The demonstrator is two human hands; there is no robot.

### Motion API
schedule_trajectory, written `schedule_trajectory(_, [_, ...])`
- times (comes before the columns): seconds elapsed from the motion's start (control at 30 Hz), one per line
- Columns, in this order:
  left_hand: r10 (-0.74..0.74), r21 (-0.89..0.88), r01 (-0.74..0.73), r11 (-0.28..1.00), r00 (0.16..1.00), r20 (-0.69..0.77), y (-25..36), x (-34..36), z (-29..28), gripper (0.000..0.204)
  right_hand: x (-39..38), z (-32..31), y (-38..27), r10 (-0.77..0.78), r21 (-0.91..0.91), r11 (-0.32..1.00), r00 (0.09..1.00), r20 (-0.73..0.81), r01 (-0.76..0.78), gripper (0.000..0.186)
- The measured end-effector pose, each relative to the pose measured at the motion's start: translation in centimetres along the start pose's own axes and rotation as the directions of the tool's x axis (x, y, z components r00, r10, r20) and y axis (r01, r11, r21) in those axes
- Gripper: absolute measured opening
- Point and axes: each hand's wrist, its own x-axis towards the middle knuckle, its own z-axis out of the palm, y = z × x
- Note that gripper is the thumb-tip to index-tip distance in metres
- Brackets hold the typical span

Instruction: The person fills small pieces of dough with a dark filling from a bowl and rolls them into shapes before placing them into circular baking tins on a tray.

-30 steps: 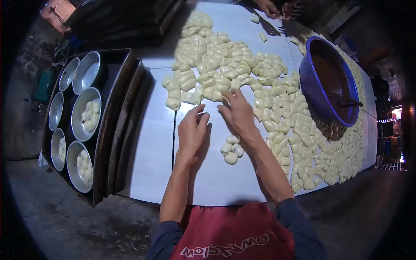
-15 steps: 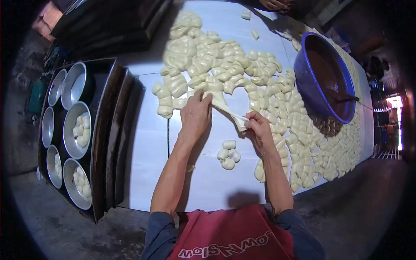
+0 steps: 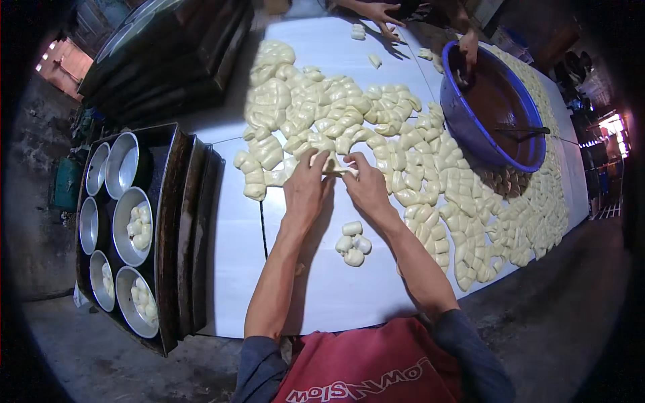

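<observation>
Above the white tabletop, my left hand (image 3: 307,189) and my right hand (image 3: 367,187) are close together, fingers curled onto a short piece of pale dough (image 3: 333,173) between them. Its far part lies against the wide spread of glossy, scored dough (image 3: 329,101) just beyond my fingers, so I cannot tell where one ends. Nearer to me, between my forearms, several small dough rolls (image 3: 353,244) sit in a cluster on the table.
To the left, round metal tins (image 3: 133,227) stand in a dark tray (image 3: 176,201), some with dough pieces inside. A blue basin (image 3: 457,114) of brown liquid sits at the right. Another person's hand (image 3: 468,47) reaches into it; a second hand (image 3: 383,15) is spread over the far edge.
My right hand has moved left toward my left hand, and the dough strip stretched between them is now short. Other people's hands have come in at the far side, one into the basin.
</observation>
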Motion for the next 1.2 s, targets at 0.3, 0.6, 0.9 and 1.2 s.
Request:
schedule_trajectory(0.3, [0.069, 0.111, -0.104, 0.988, 0.958, 0.278, -0.2, 1.5, 2.0, 0.018, -1.1, -5.7, 0.8, 0.122, 0.665, 0.459, 0.783, 0.61, -0.589, 0.019])
schedule_trajectory(0.6, [0.166, -0.244, -0.124, 0.962, 0.973, 0.16, 5.9, -1.4, 0.4, 0.062, -7.0, -12.8, -0.3, 0.308, 0.869, 0.242, 0.883, 0.353, -0.432, 0.041])
schedule_trajectory(0.9, [-0.037, -0.573, 0.436, 0.694, 0.816, 0.576, 14.5, -1.8, 4.4, 0.05, -10.0, -16.9, 3.4, 0.386, 0.578, 0.754, 0.923, -0.006, -0.312, 0.022])
schedule_trajectory(1.2, [0.2, -0.893, -0.28, 0.351, 0.954, -0.221, 24.8, -1.2, 12.3, 0.082, -10.8, -22.1, 1.8, 0.295, 0.985, 0.16, 0.955, 0.018, -0.067, 0.028])
